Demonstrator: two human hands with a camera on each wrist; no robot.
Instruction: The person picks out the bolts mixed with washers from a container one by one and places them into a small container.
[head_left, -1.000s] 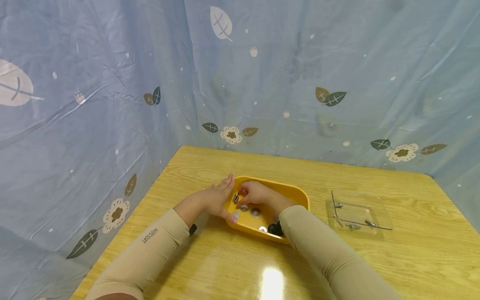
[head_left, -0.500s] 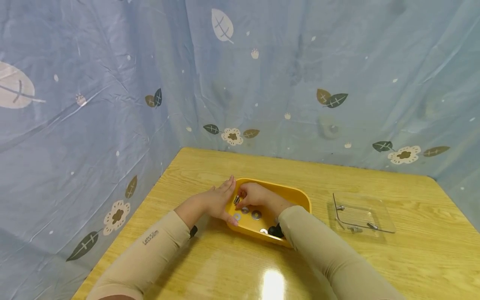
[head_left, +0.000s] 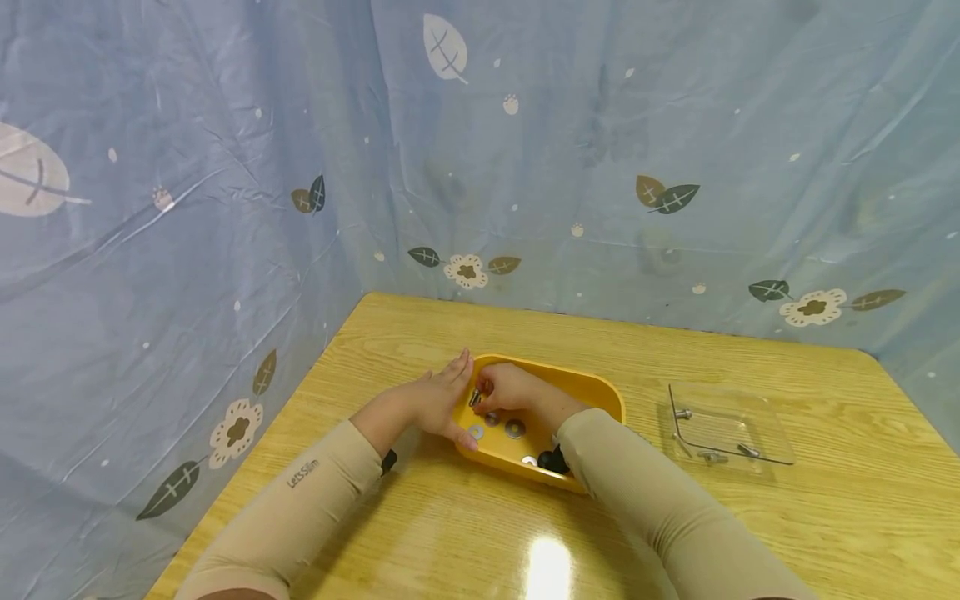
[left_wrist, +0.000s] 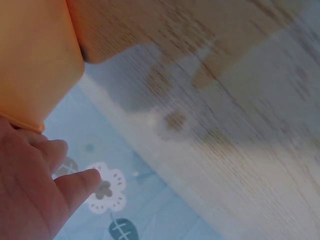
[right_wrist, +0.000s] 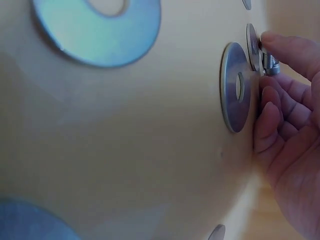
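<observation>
A yellow plastic bin point(head_left: 555, 364) stands on the wooden table. My left hand point(head_left: 431, 406) rests on its left end, with fingers spread and straight along the outside and the thumb near the front rim. In the left wrist view, its fingers point(left_wrist: 75, 187) lie beside the orange-looking bin wall. Reaching inside, my right hand point(head_left: 512, 388) pinches a small metal bolt point(head_left: 475, 397) near the left end; the bolt point(right_wrist: 270, 62) shows between thumb and fingers in the right wrist view. Flat washers point(head_left: 514, 428) lie on the bin floor, one washer point(right_wrist: 235, 87) close to that hand.
Dark round pieces point(head_left: 555, 461) sit in the bin's front right part, partly behind the right sleeve. To the right is a clear plastic tray point(head_left: 772, 404) with several bolts point(head_left: 712, 457). A patterned blue curtain point(head_left: 540, 167) hangs behind and left of the table.
Both hands keep nearly the same places at the bin. The right fingers shift slightly about the bolt, and the whole view moves a little.
</observation>
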